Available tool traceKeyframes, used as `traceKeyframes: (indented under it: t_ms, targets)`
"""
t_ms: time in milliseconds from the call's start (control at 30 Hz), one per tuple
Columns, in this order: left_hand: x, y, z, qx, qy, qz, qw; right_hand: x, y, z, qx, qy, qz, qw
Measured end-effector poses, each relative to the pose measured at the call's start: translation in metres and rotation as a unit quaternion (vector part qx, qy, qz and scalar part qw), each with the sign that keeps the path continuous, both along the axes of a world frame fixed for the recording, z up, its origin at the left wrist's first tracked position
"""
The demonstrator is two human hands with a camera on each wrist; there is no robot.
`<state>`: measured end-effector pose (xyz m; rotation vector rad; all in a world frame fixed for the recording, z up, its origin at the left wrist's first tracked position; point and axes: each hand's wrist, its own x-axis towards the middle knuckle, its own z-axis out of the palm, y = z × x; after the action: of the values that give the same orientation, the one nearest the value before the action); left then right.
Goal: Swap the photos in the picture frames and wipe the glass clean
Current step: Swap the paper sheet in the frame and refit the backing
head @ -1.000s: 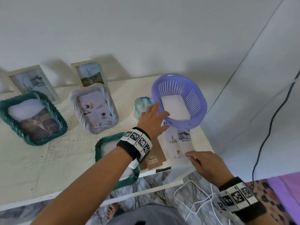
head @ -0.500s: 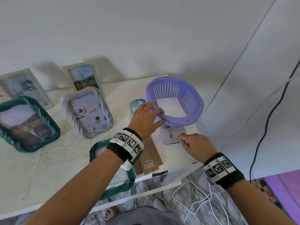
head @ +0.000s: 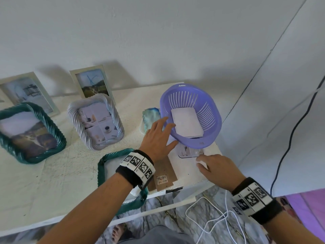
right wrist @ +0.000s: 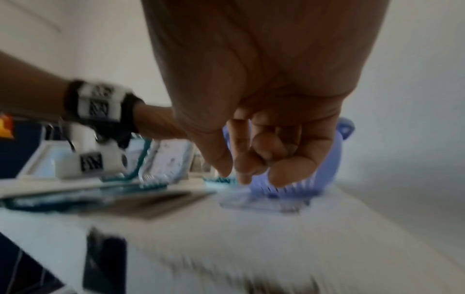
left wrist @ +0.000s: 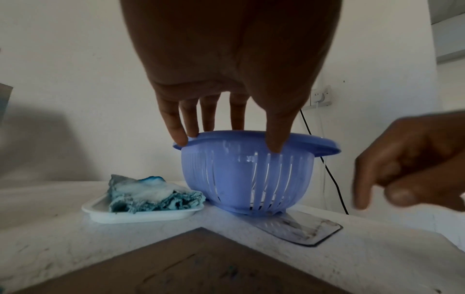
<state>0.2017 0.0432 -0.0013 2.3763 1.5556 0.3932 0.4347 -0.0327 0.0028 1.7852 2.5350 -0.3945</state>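
My left hand grips the near rim of a purple slotted basket, fingers over the edge and thumb on the outer wall. A stack of white photos lies inside it. The basket stands on the far part of a glossy photo sheet with rounded corners. My right hand hovers just in front of that sheet, fingers loosely curled, holding nothing. An empty teal frame lies under my left wrist, with a brown backing board beside it.
A blue cloth sits on a small white tray left of the basket. A white twisted frame and a teal frame lie on the white table. Two pale frames lean on the wall. The table edge and a white cable are near.
My right hand slid the photo sheet away from the table edge and under the basket, then let go and drew back. My left hand closed on the basket's rim.
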Motion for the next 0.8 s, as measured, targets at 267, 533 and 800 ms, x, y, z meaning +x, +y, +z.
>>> traceKeyframes:
  t_ms: [267,533,800]
  targets:
    - [-0.009,-0.003,-0.01,-0.036,-0.011,-0.003,0.999,-0.016,0.079,0.115,0.102,0.077,0.009,0.992]
    - [-0.01,-0.005,-0.008,-0.05,-0.01,-0.005,0.999,-0.06,0.251,0.087,0.026,-0.091,-0.028,0.995]
    - [-0.013,-0.005,-0.004,-0.055,-0.034,-0.013,0.998,-0.07,0.275,0.007,-0.066,-0.29,0.041,0.954]
